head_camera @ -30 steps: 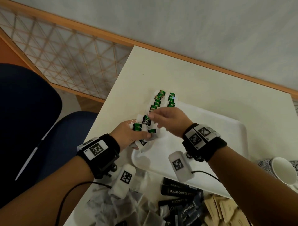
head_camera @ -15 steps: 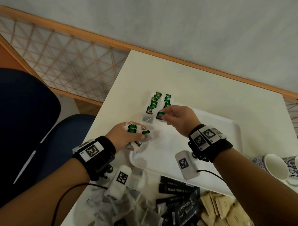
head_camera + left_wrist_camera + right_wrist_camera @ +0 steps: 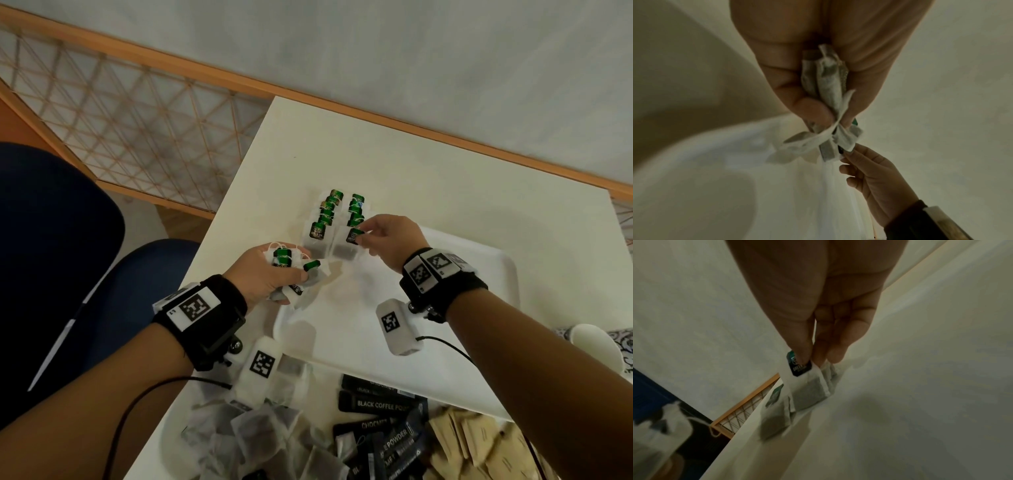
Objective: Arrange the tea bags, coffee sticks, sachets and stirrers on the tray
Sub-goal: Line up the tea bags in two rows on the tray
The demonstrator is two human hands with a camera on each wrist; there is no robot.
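Note:
Two rows of green-tagged tea bags (image 3: pixel 329 216) lie at the far left corner of the white tray (image 3: pixel 479 274). My right hand (image 3: pixel 359 238) pinches a tea bag (image 3: pixel 346 248) by its green tag at the near end of the right row; the right wrist view shows that tea bag (image 3: pixel 809 391) under my right hand (image 3: pixel 812 360), hanging down to the tray. My left hand (image 3: pixel 291 270) grips a bunch of tea bags (image 3: pixel 298 277) over the tray's left rim. From the left wrist, the bunch (image 3: pixel 826 91) is crumpled in my left hand (image 3: pixel 830 110).
At the near table edge lie loose tea bags (image 3: pixel 246 431), black coffee sticks (image 3: pixel 380 407) and brown sachets (image 3: pixel 479 442). A white cup (image 3: pixel 596 342) stands on a patterned saucer at the right. A blue chair (image 3: pixel 68 274) is left of the table.
My right hand took a tea bag from the bunch in my left hand and carried it away to the near end of the right row. My left hand stayed by the tray's rim.

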